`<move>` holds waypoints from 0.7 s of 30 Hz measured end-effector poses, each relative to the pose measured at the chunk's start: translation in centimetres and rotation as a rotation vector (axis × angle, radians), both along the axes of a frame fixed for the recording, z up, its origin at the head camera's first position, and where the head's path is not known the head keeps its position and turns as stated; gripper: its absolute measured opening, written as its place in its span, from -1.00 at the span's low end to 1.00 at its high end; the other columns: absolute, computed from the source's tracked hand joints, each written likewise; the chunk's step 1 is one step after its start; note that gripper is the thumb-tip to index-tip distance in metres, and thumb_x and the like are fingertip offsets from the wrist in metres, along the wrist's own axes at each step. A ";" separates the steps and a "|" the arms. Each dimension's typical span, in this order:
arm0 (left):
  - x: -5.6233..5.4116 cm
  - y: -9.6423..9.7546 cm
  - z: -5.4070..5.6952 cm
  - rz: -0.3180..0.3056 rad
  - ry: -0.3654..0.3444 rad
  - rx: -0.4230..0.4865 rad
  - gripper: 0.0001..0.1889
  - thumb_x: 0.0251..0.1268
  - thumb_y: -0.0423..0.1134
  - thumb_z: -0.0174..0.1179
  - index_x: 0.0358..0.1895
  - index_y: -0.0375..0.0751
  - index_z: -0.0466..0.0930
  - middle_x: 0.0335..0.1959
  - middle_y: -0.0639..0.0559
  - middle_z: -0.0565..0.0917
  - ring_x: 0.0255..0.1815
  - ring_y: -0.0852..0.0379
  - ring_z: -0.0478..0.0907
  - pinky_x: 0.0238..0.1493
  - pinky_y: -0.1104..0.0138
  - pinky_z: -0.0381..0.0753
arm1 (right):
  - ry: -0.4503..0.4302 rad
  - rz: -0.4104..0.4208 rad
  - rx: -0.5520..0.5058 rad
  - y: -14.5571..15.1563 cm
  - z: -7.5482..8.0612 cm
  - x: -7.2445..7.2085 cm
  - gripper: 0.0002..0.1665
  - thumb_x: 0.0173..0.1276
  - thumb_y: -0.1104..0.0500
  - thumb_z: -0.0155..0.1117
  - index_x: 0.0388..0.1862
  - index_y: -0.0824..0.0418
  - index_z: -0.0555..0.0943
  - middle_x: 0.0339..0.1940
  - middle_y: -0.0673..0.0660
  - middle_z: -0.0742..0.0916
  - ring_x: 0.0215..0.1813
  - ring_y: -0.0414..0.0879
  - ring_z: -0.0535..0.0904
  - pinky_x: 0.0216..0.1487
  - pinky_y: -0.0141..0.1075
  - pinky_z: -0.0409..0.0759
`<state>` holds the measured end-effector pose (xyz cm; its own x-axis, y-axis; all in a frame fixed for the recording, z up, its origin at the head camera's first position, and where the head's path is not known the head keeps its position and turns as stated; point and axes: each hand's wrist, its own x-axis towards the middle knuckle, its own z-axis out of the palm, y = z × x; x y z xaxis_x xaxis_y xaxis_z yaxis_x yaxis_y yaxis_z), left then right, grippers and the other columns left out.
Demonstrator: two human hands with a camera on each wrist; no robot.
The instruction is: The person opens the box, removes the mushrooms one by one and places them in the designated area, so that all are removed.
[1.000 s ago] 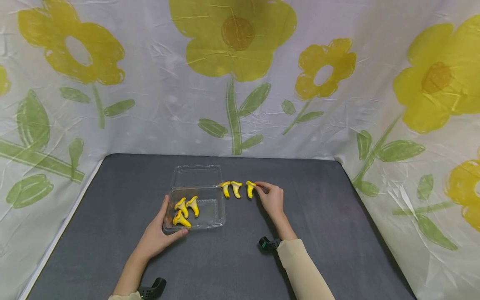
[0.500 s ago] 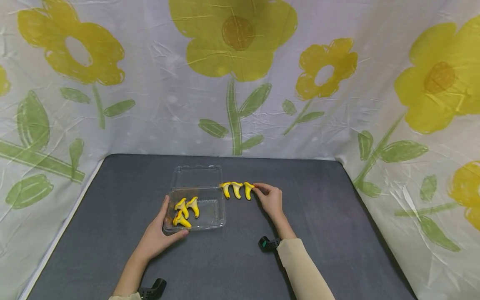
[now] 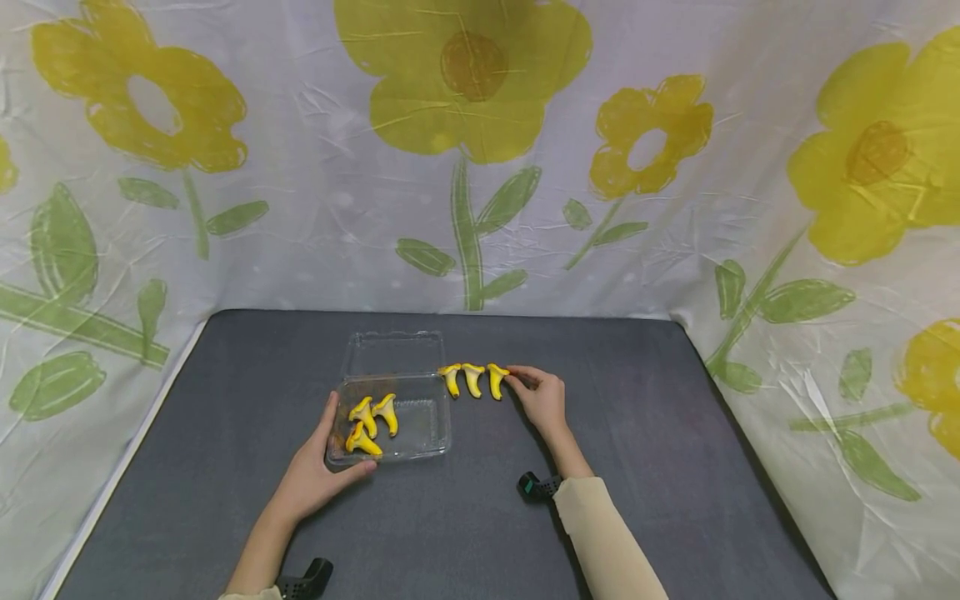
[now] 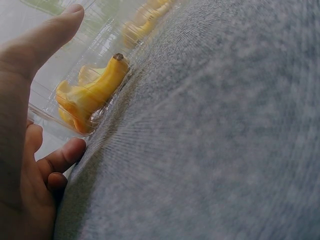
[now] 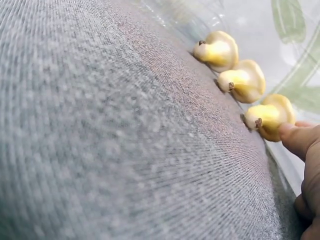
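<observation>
In the head view a clear plastic clamshell container lies with its lid folded back. Three yellow chanterelle mushrooms are inside, one of them near the front left corner. My left hand holds the container's front left corner, thumb along the front and fingers at the left side. Right of the container, three more chanterelles stand in a row on the cloth. My right hand pinches the cap of the rightmost chanterelle; the middle and left one are untouched.
A dark grey cloth covers the table. Behind and beside it hangs a white curtain printed with yellow flowers. The leftmost loose mushroom stands close against the container's right edge.
The right hand has moved the rightmost chanterelle slightly left, nearer to the other two, then stayed still over the last half second. The left hand and container have not visibly moved.
</observation>
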<state>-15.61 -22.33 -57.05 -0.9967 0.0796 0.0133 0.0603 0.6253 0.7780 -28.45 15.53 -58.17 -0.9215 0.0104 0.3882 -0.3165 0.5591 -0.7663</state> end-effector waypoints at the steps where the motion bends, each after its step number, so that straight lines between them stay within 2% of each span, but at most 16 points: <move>1: 0.0 0.0 0.0 0.000 -0.003 0.001 0.37 0.22 0.19 0.53 0.77 0.03 -0.43 0.74 -0.37 -0.09 0.64 -0.58 0.04 0.42 -0.51 0.21 | -0.003 0.001 -0.002 0.0 0.0 0.0 -0.76 0.37 0.20 0.56 0.00 0.17 0.87 -0.07 0.11 0.89 0.00 0.03 0.85 -0.29 -0.43 0.63; 3: 0.1 0.0 0.1 -0.001 -0.007 0.003 0.37 0.22 0.19 0.53 0.77 0.02 -0.43 0.75 -0.36 -0.10 0.64 -0.58 0.03 0.42 -0.51 0.21 | -0.016 0.002 -0.009 0.0 0.1 0.1 -0.75 0.37 0.19 0.56 0.01 0.16 0.87 -0.06 0.10 0.88 0.04 0.02 0.84 -0.18 -0.35 0.70; 4: 0.1 0.0 0.1 -0.002 -0.010 0.002 0.37 0.22 0.19 0.53 0.77 0.03 -0.44 0.75 -0.36 -0.10 0.64 -0.58 0.03 0.42 -0.51 0.21 | -0.024 0.002 -0.014 0.0 0.1 0.1 -0.75 0.37 0.19 0.56 0.01 0.16 0.87 -0.05 0.10 0.88 0.05 0.02 0.84 -0.18 -0.33 0.71; 10: 0.2 -0.1 0.1 -0.006 -0.012 0.002 0.37 0.22 0.19 0.53 0.77 0.03 -0.44 0.75 -0.36 -0.11 0.64 -0.59 0.02 0.42 -0.52 0.19 | -0.039 0.001 -0.024 0.0 0.2 0.3 -0.75 0.37 0.20 0.55 0.01 0.16 0.87 -0.04 0.11 0.88 0.03 0.02 0.84 -0.39 -0.45 0.50; 15: 0.2 -0.1 0.1 -0.005 -0.010 0.004 0.38 0.21 0.19 0.53 0.77 0.04 -0.44 0.74 -0.37 -0.10 0.64 -0.59 0.02 0.42 -0.52 0.19 | -0.050 0.012 -0.045 0.1 0.1 0.3 -0.74 0.39 0.19 0.54 0.03 0.18 0.86 -0.03 0.12 0.88 0.05 0.04 0.83 -0.52 -0.45 0.30; 18: 0.1 -0.1 0.1 -0.005 -0.009 0.007 0.37 0.22 0.19 0.53 0.77 0.05 -0.44 0.74 -0.37 -0.10 0.64 -0.58 0.02 0.43 -0.52 0.19 | -0.067 0.020 -0.068 0.2 0.2 0.3 -0.72 0.38 0.19 0.55 0.05 0.19 0.85 0.00 0.12 0.87 0.09 0.04 0.82 -0.51 -0.45 0.33; 21: 0.1 -0.1 0.1 -0.008 -0.013 0.005 0.37 0.22 0.20 0.52 0.77 0.05 -0.45 0.74 -0.37 -0.10 0.64 -0.59 0.02 0.43 -0.52 0.19 | -0.084 0.024 -0.100 0.3 0.3 0.3 -0.69 0.37 0.19 0.56 0.07 0.20 0.85 0.02 0.12 0.87 0.12 0.03 0.81 -0.36 -0.45 0.56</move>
